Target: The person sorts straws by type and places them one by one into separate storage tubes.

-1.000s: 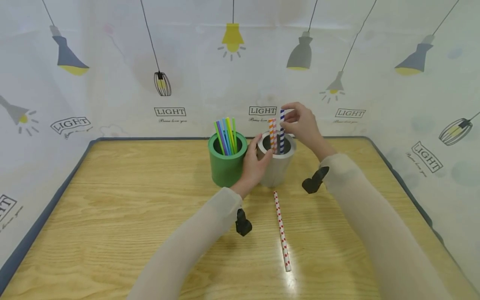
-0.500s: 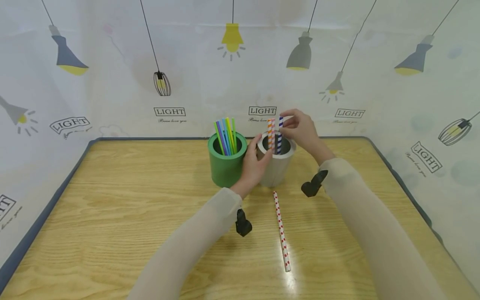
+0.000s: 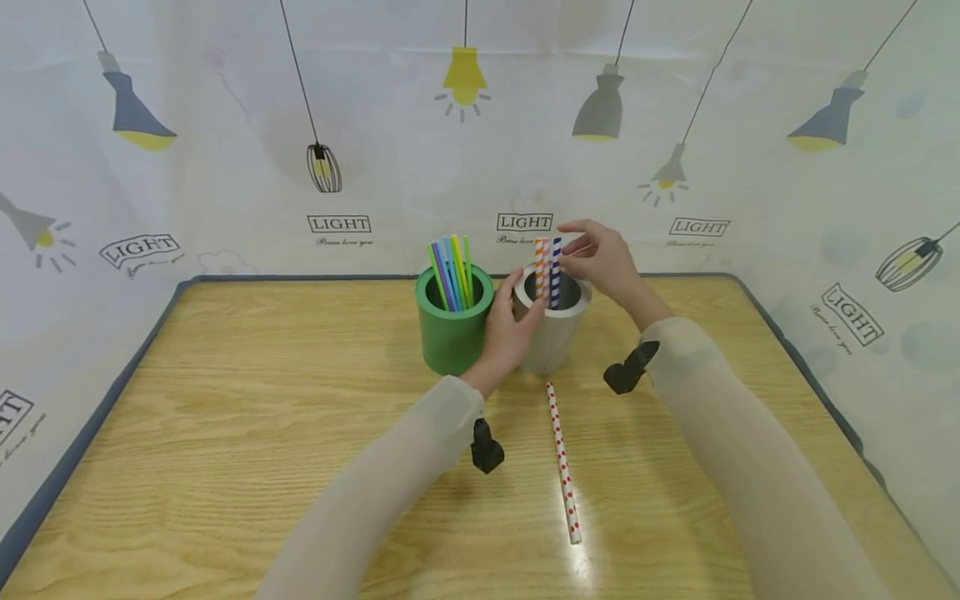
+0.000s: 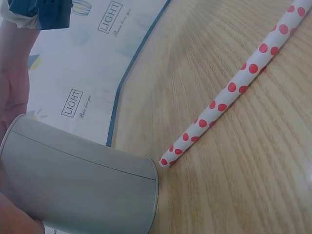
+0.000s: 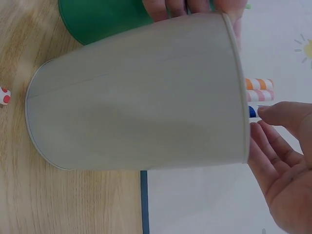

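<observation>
My left hand (image 3: 510, 327) grips the grey cylindrical cup (image 3: 553, 340) from its left side, with the thumb at the front of the rim. Inside this cup stand paper straws: an orange-striped straw (image 3: 539, 265), a pink-striped straw and a blue-striped straw (image 3: 556, 287). My right hand (image 3: 606, 262) is above the cup's right rim and pinches the blue-striped straw near its top. In the right wrist view, the thumb (image 5: 280, 113) lies against that straw. The straws' lower ends are hidden by the cup wall.
A green cup (image 3: 452, 337) filled with several bright plastic straws (image 3: 453, 275) stands left of the grey one. One red-dotted paper straw (image 3: 562, 462) lies on the wooden table (image 3: 262, 417) in front. A lamp-printed cloth (image 3: 397, 125) closes the back and sides.
The blue-striped straw has sunk deeper into the grey cup and shifted left, beside the pink-striped one. My right hand has come down and left with it. The left hand stays put.
</observation>
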`<state>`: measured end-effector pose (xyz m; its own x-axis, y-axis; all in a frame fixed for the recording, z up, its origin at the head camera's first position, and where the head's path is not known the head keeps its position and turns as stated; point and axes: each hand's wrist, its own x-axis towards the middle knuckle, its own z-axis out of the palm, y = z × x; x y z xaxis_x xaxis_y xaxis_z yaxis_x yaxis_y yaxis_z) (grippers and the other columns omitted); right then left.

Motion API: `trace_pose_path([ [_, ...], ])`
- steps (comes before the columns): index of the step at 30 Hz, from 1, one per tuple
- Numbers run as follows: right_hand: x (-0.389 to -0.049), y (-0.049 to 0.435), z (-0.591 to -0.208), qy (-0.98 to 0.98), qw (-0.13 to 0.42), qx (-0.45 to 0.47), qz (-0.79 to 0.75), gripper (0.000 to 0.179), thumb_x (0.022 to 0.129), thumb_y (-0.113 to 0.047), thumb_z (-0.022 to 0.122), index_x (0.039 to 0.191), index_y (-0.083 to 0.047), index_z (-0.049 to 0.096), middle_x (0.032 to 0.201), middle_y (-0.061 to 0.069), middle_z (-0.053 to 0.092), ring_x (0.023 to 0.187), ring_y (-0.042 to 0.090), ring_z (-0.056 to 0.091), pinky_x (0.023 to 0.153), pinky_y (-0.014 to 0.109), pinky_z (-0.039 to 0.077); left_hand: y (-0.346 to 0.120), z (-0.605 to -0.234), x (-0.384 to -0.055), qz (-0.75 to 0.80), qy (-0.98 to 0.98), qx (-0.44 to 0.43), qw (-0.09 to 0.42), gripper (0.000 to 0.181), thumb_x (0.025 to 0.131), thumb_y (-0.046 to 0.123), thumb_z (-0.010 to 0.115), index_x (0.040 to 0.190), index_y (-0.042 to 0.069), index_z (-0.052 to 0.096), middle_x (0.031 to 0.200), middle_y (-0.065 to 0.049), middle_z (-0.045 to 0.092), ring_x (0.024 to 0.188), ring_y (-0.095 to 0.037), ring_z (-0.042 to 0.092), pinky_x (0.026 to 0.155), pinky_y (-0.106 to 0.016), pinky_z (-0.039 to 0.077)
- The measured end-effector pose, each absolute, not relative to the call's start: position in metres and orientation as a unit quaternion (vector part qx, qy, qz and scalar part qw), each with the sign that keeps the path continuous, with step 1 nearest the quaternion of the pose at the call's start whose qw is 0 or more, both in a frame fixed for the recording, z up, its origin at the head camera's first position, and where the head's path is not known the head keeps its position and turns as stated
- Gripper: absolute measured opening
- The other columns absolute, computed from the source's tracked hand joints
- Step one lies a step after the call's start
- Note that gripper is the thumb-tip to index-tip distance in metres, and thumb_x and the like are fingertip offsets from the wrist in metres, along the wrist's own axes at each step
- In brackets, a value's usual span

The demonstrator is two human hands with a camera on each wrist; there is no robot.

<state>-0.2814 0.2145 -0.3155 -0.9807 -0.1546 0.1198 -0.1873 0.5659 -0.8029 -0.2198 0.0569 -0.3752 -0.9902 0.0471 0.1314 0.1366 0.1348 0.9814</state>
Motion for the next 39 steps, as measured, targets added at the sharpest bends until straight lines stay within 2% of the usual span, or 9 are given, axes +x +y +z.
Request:
trace_pose_path([
  [10,-0.268,0.229,-0.31,-0.881,-0.008,0.115,0.459,0.04,0.085,-0.004,0.063,0.124,-0.003,0.054,0.101,0.02,0.059,0.087,0.028,0.06,0.068,0.03,0.054,0.056,-0.376,-0.22,-0.656,-0.752,-0.054,0.036,0.058,0.091,0.016,0.056,0.143,0.013,0.031,0.143,-0.007,0.035,0.126,-0.019,0.037,0.104,-0.034,0.03],
  [17,-0.25,0.244,-0.308,-0.881,-0.029,0.143,0.449,0.039,0.087,-0.007,0.063,0.124,-0.003,0.054,0.103,0.02,0.059,0.088,0.028,0.061,0.068,0.038,0.055,0.056,-0.377,-0.221,-0.649,-0.758,-0.05,0.034,0.058,0.091,0.018,0.057,0.143,0.015,0.031,0.143,-0.006,0.036,0.127,-0.018,0.035,0.105,-0.032,0.028],
  [22,-0.235,0.253,-0.308,-0.886,-0.052,0.139,0.44,0.04,0.088,-0.014,0.062,0.126,-0.005,0.053,0.108,0.018,0.058,0.092,0.028,0.059,0.071,0.037,0.054,0.055,-0.378,-0.221,-0.652,-0.756,-0.05,0.033,0.058,0.091,0.019,0.057,0.143,0.015,0.031,0.143,-0.006,0.035,0.128,-0.019,0.035,0.105,-0.032,0.028],
  [32,-0.212,0.264,-0.339,-0.873,-0.024,0.133,0.469,0.039,0.089,-0.011,0.06,0.126,0.0,0.052,0.106,0.023,0.058,0.087,0.029,0.061,0.067,0.033,0.055,0.056,-0.377,-0.222,-0.648,-0.759,-0.058,0.037,0.058,0.091,0.019,0.057,0.143,0.014,0.031,0.143,-0.006,0.035,0.128,-0.019,0.034,0.105,-0.031,0.028],
  [39,-0.201,0.27,-0.374,-0.866,-0.058,0.123,0.481,0.037,0.089,-0.011,0.06,0.124,0.002,0.053,0.102,0.023,0.059,0.086,0.032,0.062,0.065,0.037,0.055,0.057,-0.377,-0.22,-0.649,-0.758,-0.06,0.036,0.058,0.091,0.019,0.057,0.142,0.014,0.032,0.143,-0.006,0.035,0.128,-0.019,0.034,0.105,-0.032,0.028],
])
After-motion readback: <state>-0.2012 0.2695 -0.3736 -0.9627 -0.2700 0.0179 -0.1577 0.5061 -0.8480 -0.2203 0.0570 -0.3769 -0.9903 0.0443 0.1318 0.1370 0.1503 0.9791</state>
